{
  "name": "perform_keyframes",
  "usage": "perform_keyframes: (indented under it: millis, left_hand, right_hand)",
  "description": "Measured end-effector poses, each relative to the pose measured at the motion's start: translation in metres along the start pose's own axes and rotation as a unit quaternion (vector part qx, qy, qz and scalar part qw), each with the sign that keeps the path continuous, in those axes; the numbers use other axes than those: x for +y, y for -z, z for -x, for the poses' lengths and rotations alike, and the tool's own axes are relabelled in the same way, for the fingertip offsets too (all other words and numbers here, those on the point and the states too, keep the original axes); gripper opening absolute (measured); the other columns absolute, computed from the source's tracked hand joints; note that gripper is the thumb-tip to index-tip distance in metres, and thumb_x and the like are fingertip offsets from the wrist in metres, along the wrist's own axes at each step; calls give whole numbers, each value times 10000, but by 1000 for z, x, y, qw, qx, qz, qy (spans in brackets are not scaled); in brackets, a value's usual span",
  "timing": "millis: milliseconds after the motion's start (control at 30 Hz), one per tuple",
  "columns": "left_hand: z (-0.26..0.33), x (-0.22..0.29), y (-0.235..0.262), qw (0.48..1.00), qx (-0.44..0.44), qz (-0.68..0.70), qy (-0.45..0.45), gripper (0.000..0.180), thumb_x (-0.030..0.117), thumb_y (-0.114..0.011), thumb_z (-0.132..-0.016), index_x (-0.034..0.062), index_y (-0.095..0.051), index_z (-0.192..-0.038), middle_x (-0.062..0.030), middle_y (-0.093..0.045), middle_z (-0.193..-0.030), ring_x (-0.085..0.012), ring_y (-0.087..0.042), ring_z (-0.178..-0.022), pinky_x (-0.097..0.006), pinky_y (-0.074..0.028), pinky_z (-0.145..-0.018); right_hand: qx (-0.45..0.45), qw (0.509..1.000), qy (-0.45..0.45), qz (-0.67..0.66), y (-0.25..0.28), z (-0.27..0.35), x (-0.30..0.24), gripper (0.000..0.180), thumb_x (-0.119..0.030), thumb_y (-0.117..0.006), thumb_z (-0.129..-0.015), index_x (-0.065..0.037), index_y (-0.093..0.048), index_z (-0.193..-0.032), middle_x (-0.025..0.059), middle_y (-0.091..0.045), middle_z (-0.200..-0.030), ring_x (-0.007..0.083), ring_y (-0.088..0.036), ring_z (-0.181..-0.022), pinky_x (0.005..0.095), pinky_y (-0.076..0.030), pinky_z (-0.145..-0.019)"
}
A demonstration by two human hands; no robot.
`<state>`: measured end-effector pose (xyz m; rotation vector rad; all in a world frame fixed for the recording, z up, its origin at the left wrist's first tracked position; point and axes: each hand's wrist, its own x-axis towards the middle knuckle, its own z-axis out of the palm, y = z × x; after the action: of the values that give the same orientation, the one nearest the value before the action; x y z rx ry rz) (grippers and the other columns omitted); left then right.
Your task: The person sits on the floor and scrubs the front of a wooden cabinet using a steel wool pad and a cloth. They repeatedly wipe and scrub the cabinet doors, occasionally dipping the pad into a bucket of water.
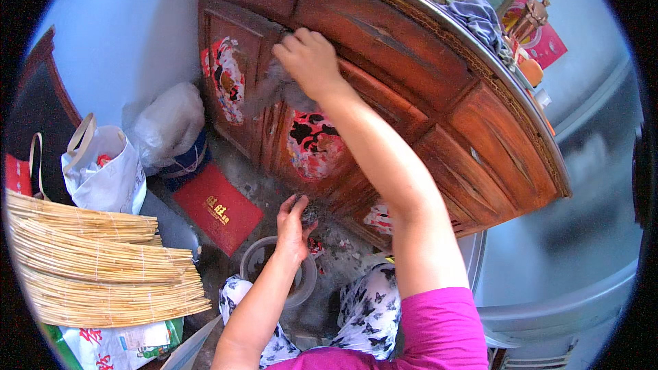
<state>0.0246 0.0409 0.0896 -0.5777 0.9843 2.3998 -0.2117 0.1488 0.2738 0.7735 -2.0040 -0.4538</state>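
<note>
Across the upper middle I see the carved, scuffed wooden cabinet [391, 24]; the right hand [308, 62] bends before it, fingers bunched, blur hiding whether they clamp anything. A hard scrape could, I judge, tear the ragged red-white patch [315, 157]. Lower centre, the left hand [293, 231], fingers parted, might tip the round plastic tub [310, 281].

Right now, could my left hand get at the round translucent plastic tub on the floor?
Probably yes: your left hand appears by the far rim of the round translucent plastic tub, and no lid shows over it, though depth is hard to judge.
</note>
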Motion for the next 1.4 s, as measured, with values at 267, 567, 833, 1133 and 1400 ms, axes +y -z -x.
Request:
perform_keyframes:
  millis: [267,567,833,1133,1400]
  left_hand:
    - [-10,-1,12,994,-67,87,-8,589,293,-652,-901,201,-488,-1459,-37,-603,-1297,-229,-570,-1166,-489,-462,-961]
    - [4,-5,-19,975,-152,-36,-158,734,-18,-672,-914,44,-333,-1561,-119,-568,-1390,-212,-580,-1222,-389,-484,-1074]
    - [-2,5,-111,678,-104,-385,-617,473,7,-768,-813,21,-612,-1259,-149,-628,-1219,-305,-613,-1175,-400,-477,-1045]
    - [-31,13,-215,489,-70,-393,-776,343,-14,-749,-839,56,-709,-1173,-138,-688,-1109,-329,-631,-1095,-423,-501,-960]
    - [-55,-18,-159,519,-81,-489,-697,327,-23,-735,-803,38,-679,-1120,-157,-655,-1063,-370,-627,-1034,-441,-498,-926]
  right_hand:
    - [2,995,-98,-4,67,79,11,235,-169,-607,-857,-222,-688,-1071,-21,-673,-1069,230,-617,-1083,404,-460,-878]
    - [-124,951,-283,-9,178,215,-9,390,-8,-667,-713,-183,-673,-1062,33,-659,-1086,298,-579,-1094,448,-423,-906]
    - [-31,831,-503,-235,201,301,-133,430,72,-608,-668,-79,-671,-1066,124,-662,-1072,373,-569,-1066,435,-433,-947]
    - [-25,754,-576,-315,189,334,-147,438,72,-671,-659,-95,-672,-1064,125,-651,-1075,384,-563,-1076,450,-439,-952]
    - [-16,729,-595,-338,195,326,-140,357,24,-701,-710,-90,-682,-1047,121,-664,-1040,375,-569,-1079,446,-441,-943]
